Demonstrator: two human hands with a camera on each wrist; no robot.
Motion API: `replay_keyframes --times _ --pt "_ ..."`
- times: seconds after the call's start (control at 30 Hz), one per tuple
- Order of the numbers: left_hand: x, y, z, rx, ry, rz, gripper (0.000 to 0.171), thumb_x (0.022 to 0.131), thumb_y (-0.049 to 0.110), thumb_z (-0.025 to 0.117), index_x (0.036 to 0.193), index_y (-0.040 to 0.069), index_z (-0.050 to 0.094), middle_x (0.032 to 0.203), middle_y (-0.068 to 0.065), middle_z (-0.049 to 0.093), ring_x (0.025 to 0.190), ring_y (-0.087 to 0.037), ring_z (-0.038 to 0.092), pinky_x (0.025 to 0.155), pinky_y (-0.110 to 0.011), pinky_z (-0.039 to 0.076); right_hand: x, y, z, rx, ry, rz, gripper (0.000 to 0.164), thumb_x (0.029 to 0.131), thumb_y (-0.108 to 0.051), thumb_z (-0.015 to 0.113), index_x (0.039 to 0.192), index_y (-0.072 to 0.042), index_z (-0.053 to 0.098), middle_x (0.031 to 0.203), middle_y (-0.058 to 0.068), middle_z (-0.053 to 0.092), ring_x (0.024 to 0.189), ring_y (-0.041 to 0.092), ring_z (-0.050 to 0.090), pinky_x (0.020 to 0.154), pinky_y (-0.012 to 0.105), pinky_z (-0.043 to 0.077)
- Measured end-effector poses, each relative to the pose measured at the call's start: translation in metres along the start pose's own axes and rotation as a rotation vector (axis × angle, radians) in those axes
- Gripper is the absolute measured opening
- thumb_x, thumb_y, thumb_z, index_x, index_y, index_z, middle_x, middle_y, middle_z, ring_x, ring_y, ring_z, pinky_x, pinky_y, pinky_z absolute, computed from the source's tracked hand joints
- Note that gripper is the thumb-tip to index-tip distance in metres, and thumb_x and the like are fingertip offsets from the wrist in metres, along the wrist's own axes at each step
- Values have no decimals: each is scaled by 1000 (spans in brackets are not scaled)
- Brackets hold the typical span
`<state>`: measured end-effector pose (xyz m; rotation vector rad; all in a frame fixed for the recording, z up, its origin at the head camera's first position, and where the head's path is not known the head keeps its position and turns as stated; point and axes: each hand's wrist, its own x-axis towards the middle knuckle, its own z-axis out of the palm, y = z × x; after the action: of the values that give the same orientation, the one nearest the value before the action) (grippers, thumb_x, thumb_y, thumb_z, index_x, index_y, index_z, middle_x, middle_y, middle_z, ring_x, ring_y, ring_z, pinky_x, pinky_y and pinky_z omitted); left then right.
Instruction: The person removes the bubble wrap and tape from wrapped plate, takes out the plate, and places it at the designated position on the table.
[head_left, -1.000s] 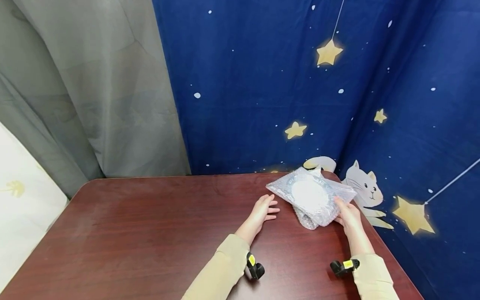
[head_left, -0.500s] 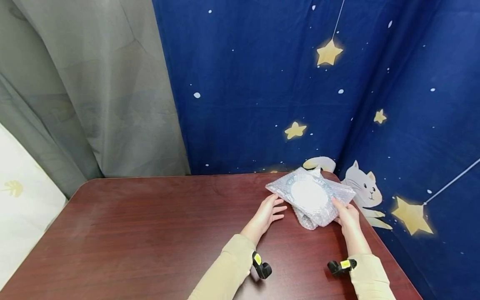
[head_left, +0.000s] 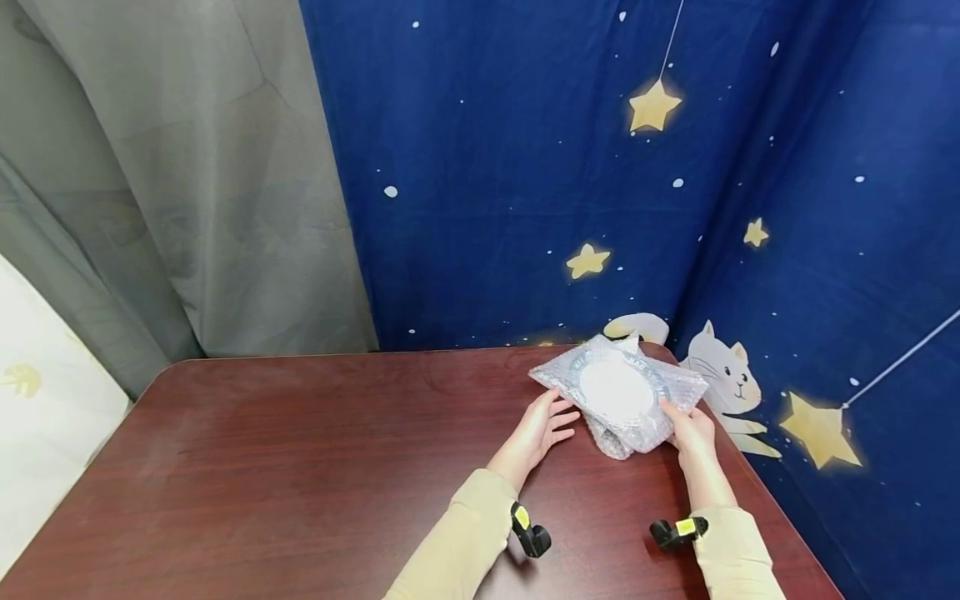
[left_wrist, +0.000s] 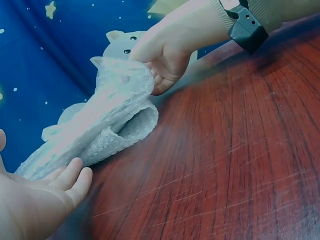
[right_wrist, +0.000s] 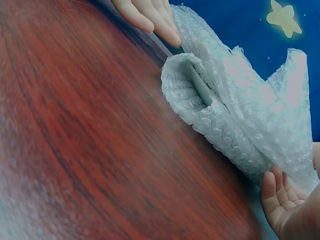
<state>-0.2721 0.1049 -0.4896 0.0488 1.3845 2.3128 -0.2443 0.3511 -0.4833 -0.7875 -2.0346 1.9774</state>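
Bubble-wrap parcel (head_left: 678,385), white disc (head_left: 617,387) showing, hands (head_left: 534,429) (head_left: 693,435) on either side

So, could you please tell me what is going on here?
A person is handling a bubble-wrap packet at the far right corner of a reddish-brown table. Their right hand grips the packet's right-hand edge. Their left hand is at the opposite side, fingers extended; whether it touches the packet is hard to tell.

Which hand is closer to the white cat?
Right. In the head view, the right hand, gripping the bubble-wrap package, is just left of and below the white cat; the left hand is farther, by the package's left side.
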Motion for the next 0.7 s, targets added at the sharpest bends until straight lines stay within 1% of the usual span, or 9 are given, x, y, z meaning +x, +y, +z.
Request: replay_keyframes --times 0.1,0.17,0.23,0.33,0.47,0.6,0.7 --pt "3 -3 0 -23 -7 -8 65 100 34 41 148 -4 21 142 -29 38 124 -40 47 100 -55 38 1 1 -1 5 1 5 44 92 -21 64 122 7 47 80 -8 54 65 1 55 62 19 50" --pt "5 -5 0 -33 -10 -12 65 100 35 41 148 -4 20 142 -29 38 125 -40 46 101 -55 38 2 2 -1 2 1 8 43 92 -20 64 121 8 48 78 -8 54 63 2 54 61 18 50" --pt "6 -7 1 -44 -13 -16 66 100 35 41 148 -4 20 142 -29 38 125 -40 45 101 -55 37 3 3 -2 -2 5 13 39 92 -19 65 116 7 50 76 -7 53 60 3 52 60 19 50" --pt "6 -9 1 -47 -21 -17 67 100 37 40 148 -4 19 142 -29 37 126 -40 44 102 -55 37 3 4 -2 -15 5 18 36 91 -19 66 112 7 51 81 -5 53 60 3 52 60 19 50" --pt "7 -10 2 -63 -39 -22 67 100 37 38 148 -4 17 144 -30 33 129 -41 40 103 -55 34 3 4 -3 -26 -2 17 40 92 -19 66 117 9 50 92 -1 52 67 2 54 62 19 50" --pt "8 -9 4 -78 -52 -24 68 100 38 37 149 -4 15 146 -31 30 130 -41 38 104 -55 33 4 3 -2 -40 8 5 42 92 -18 65 119 9 49 95 1 50 68 3 52 62 18 49" --pt "8 -7 5 -87 -49 -22 70 100 38 37 149 -5 14 146 -32 28 130 -41 38 104 -55 33 4 2 -1 -54 7 1 42 92 -18 64 120 9 48 99 5 49 69 4 51 62 18 47"
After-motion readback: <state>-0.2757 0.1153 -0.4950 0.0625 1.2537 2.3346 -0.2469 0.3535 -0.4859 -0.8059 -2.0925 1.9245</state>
